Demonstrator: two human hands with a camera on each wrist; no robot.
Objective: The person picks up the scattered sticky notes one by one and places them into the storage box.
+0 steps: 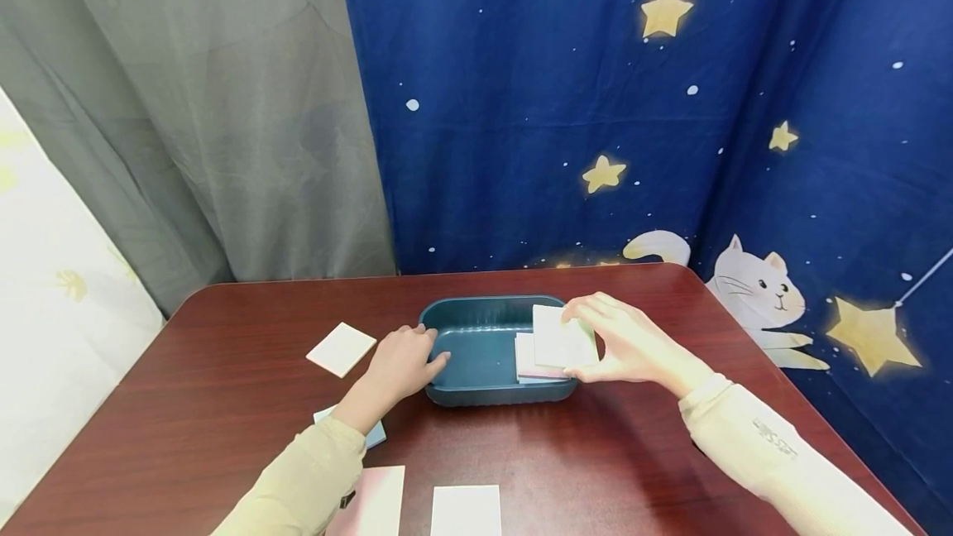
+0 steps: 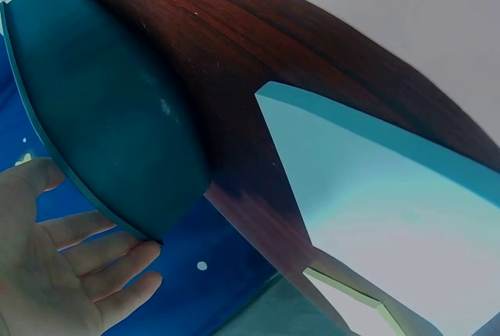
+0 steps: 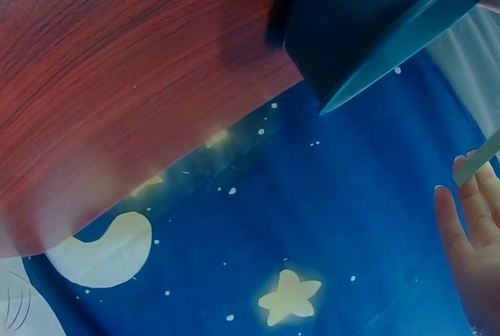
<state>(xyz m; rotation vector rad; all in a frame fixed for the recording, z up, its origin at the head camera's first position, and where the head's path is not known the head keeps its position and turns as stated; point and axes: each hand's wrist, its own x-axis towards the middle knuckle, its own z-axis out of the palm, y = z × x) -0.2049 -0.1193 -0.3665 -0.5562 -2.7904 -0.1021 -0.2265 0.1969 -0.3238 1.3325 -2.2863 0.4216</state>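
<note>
A dark teal plastic bin (image 1: 476, 394) stands on the table. My right hand (image 1: 625, 342) pinches a pale square note pad (image 1: 554, 339) by its right side, above the right end of the bin. In the right wrist view the fingers (image 3: 476, 215) lie along the edge of this pad (image 3: 478, 162). Under it, inside the bin, a pinkish-white pad (image 1: 524, 356) overlaps a light blue one, both partly covered. My left hand (image 1: 402, 361) rests on the bin's left rim, thumb toward the inside. The left wrist view shows its fingers (image 2: 117, 262) loosely extended beside the rim.
A cream pad (image 1: 342, 349) lies left of the bin. A light blue pad (image 1: 375, 434) is partly hidden beneath my left forearm. Near the front are a pink pad (image 1: 380, 499) and a white pad (image 1: 466, 511). Curtains hang behind the reddish-brown table (image 1: 246, 354).
</note>
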